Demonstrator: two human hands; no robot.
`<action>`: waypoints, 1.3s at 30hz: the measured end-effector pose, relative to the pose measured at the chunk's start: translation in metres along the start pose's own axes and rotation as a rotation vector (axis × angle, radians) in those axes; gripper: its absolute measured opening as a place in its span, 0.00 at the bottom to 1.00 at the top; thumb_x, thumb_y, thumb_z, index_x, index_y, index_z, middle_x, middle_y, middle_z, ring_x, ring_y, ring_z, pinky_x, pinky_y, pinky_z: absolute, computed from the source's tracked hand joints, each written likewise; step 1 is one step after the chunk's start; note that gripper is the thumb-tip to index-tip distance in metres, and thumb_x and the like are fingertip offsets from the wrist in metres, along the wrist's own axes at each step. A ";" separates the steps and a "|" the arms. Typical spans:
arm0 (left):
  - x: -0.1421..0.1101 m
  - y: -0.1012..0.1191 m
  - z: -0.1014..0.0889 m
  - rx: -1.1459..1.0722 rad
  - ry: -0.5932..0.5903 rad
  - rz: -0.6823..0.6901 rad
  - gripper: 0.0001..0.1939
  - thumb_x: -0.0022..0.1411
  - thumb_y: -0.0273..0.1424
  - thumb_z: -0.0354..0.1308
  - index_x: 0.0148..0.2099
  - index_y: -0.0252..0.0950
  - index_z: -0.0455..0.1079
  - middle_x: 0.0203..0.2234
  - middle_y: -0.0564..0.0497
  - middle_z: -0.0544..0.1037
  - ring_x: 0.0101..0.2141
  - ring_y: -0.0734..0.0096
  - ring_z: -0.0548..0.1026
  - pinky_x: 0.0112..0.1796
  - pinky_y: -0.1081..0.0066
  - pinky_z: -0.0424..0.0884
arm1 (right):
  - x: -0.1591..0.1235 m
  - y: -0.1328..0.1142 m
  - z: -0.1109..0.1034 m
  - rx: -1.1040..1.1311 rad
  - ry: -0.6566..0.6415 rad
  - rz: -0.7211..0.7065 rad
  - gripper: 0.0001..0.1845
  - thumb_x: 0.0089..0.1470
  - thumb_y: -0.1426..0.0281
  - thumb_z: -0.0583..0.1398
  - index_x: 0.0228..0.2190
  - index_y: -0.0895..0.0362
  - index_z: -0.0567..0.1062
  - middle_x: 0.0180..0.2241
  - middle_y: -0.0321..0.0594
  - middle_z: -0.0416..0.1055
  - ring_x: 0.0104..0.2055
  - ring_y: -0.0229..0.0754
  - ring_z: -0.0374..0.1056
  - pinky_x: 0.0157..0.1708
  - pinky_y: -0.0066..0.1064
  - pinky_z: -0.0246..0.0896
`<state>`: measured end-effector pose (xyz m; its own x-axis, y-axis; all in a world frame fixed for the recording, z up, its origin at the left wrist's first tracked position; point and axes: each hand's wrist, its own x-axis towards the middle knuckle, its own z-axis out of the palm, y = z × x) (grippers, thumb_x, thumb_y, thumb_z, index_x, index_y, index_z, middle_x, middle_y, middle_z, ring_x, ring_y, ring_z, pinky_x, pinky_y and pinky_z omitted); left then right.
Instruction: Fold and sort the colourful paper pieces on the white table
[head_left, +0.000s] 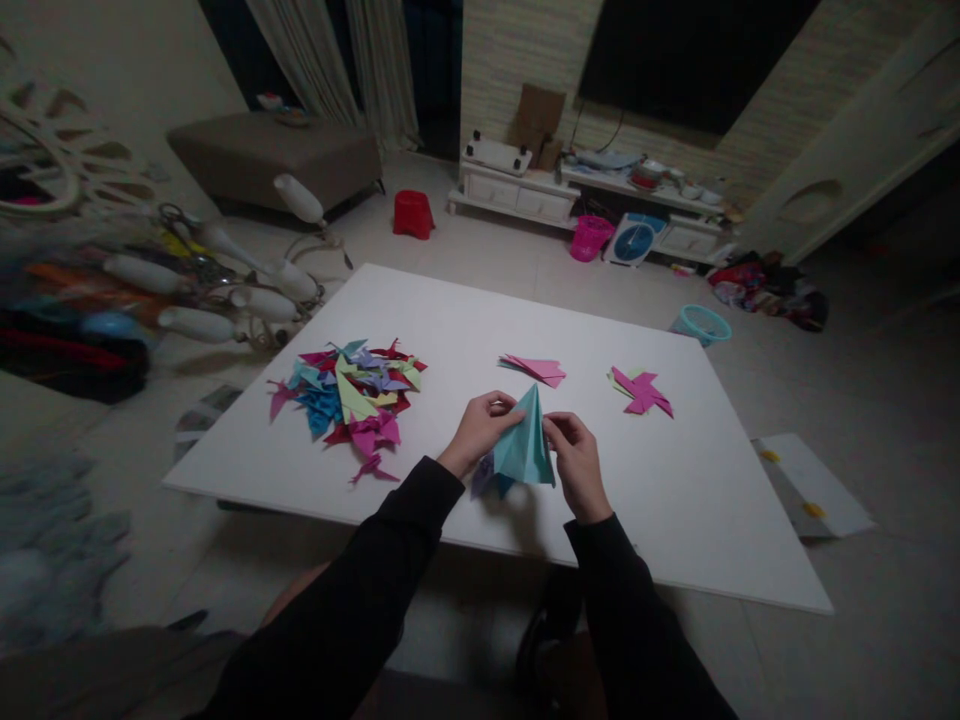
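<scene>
A creased teal sheet of origami paper (525,450), folded to a point at its top, is held up over the near part of the white table (450,320). My left hand (484,428) pinches its left side, and my right hand (576,455) grips its right edge. Partly hidden behind the teal paper are purple and blue folded pieces (484,475). Beyond my hands lies a small stack of pink folded paper (541,368). To the right rests a pink paper pinwheel (643,392) with green beneath it.
Left on the table is a heap of colourful folded paper figures (356,385), several shaped like cranes. Past the table stand a red stool (413,214), a pink basket (590,238) and a fan (634,240). A teal basket (702,323) sits by the far right corner.
</scene>
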<state>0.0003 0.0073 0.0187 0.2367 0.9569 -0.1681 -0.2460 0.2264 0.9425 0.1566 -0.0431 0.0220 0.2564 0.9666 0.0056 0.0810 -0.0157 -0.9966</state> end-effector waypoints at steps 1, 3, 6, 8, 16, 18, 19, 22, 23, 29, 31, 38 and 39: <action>0.000 0.000 0.001 0.003 -0.004 0.006 0.18 0.45 0.38 0.73 0.33 0.33 0.72 0.28 0.49 0.79 0.28 0.71 0.74 0.32 0.72 0.67 | 0.000 0.000 0.000 0.003 0.003 -0.005 0.16 0.51 0.55 0.66 0.33 0.55 0.76 0.32 0.38 0.74 0.35 0.42 0.67 0.36 0.34 0.61; 0.001 -0.001 0.003 0.016 -0.009 0.024 0.17 0.46 0.38 0.72 0.33 0.33 0.73 0.28 0.49 0.78 0.29 0.71 0.74 0.33 0.72 0.67 | 0.000 0.001 -0.001 0.029 0.005 0.001 0.16 0.49 0.56 0.67 0.33 0.55 0.76 0.31 0.37 0.74 0.35 0.42 0.68 0.36 0.34 0.62; 0.001 -0.002 0.007 0.020 -0.009 0.041 0.16 0.47 0.39 0.71 0.32 0.33 0.74 0.27 0.51 0.77 0.29 0.71 0.73 0.34 0.72 0.66 | -0.001 0.002 -0.002 0.065 0.010 0.021 0.17 0.46 0.57 0.69 0.34 0.55 0.76 0.30 0.37 0.74 0.34 0.42 0.68 0.36 0.35 0.63; 0.000 -0.003 0.009 0.008 -0.010 0.039 0.14 0.49 0.39 0.69 0.32 0.33 0.75 0.27 0.51 0.77 0.29 0.72 0.72 0.34 0.72 0.66 | -0.001 0.002 -0.002 0.061 0.014 0.025 0.16 0.46 0.58 0.69 0.33 0.55 0.77 0.30 0.37 0.75 0.33 0.42 0.68 0.37 0.35 0.62; -0.002 -0.008 0.014 -0.037 -0.064 -0.008 0.12 0.53 0.38 0.66 0.33 0.33 0.77 0.29 0.51 0.77 0.31 0.72 0.72 0.35 0.72 0.67 | -0.003 0.004 -0.007 0.008 -0.015 -0.021 0.14 0.49 0.57 0.68 0.30 0.55 0.79 0.29 0.38 0.76 0.33 0.43 0.69 0.36 0.35 0.63; -0.002 -0.008 0.014 -0.050 -0.087 -0.008 0.13 0.52 0.39 0.67 0.34 0.33 0.78 0.30 0.49 0.78 0.33 0.70 0.73 0.37 0.70 0.68 | -0.002 0.004 -0.009 -0.020 -0.012 -0.026 0.13 0.50 0.57 0.68 0.30 0.55 0.79 0.29 0.38 0.76 0.33 0.43 0.69 0.36 0.35 0.63; -0.002 -0.007 0.014 -0.052 -0.094 -0.007 0.14 0.51 0.38 0.68 0.35 0.32 0.78 0.30 0.49 0.78 0.33 0.70 0.74 0.37 0.70 0.69 | -0.002 0.004 -0.009 -0.038 -0.011 -0.031 0.13 0.50 0.57 0.67 0.30 0.55 0.79 0.29 0.38 0.76 0.33 0.43 0.69 0.36 0.35 0.63; -0.002 -0.006 0.014 -0.042 -0.102 0.000 0.17 0.47 0.38 0.72 0.36 0.31 0.78 0.30 0.48 0.79 0.31 0.70 0.74 0.36 0.69 0.69 | 0.000 0.003 -0.009 -0.092 -0.021 -0.042 0.13 0.52 0.58 0.66 0.29 0.56 0.80 0.29 0.39 0.76 0.33 0.43 0.70 0.36 0.35 0.63; -0.002 -0.005 0.013 -0.041 -0.106 0.002 0.17 0.47 0.38 0.72 0.36 0.30 0.78 0.29 0.48 0.79 0.31 0.70 0.74 0.36 0.69 0.70 | 0.000 0.002 -0.009 -0.105 -0.027 -0.037 0.13 0.52 0.58 0.66 0.29 0.56 0.80 0.29 0.39 0.76 0.33 0.43 0.70 0.36 0.35 0.63; -0.002 -0.006 0.012 -0.055 -0.130 0.010 0.18 0.47 0.39 0.73 0.33 0.29 0.78 0.27 0.48 0.79 0.30 0.70 0.74 0.36 0.69 0.70 | 0.000 -0.001 -0.003 -0.150 0.029 -0.045 0.13 0.49 0.59 0.68 0.30 0.56 0.78 0.31 0.39 0.75 0.34 0.44 0.69 0.33 0.33 0.64; -0.002 -0.006 0.012 -0.057 -0.132 0.011 0.18 0.47 0.40 0.73 0.33 0.29 0.78 0.26 0.48 0.79 0.30 0.71 0.74 0.36 0.70 0.70 | 0.000 -0.002 -0.002 -0.127 0.041 -0.053 0.13 0.48 0.59 0.68 0.30 0.56 0.77 0.31 0.39 0.75 0.35 0.43 0.70 0.34 0.33 0.64; -0.004 -0.009 0.010 -0.057 -0.100 0.033 0.20 0.46 0.39 0.74 0.37 0.29 0.77 0.29 0.47 0.80 0.31 0.71 0.75 0.36 0.70 0.71 | -0.004 -0.002 0.002 -0.054 -0.011 -0.044 0.13 0.50 0.58 0.67 0.29 0.56 0.78 0.29 0.38 0.75 0.32 0.41 0.69 0.35 0.33 0.63; -0.004 -0.010 0.010 -0.055 -0.089 0.034 0.20 0.45 0.39 0.74 0.37 0.29 0.77 0.29 0.47 0.80 0.31 0.71 0.75 0.36 0.70 0.71 | -0.004 -0.002 0.002 -0.050 -0.008 -0.039 0.13 0.51 0.58 0.66 0.29 0.56 0.78 0.28 0.37 0.75 0.32 0.41 0.68 0.35 0.33 0.63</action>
<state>0.0109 -0.0001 0.0130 0.3095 0.9448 -0.1079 -0.3056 0.2062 0.9296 0.1536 -0.0468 0.0243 0.2445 0.9687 0.0437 0.1391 0.0096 -0.9902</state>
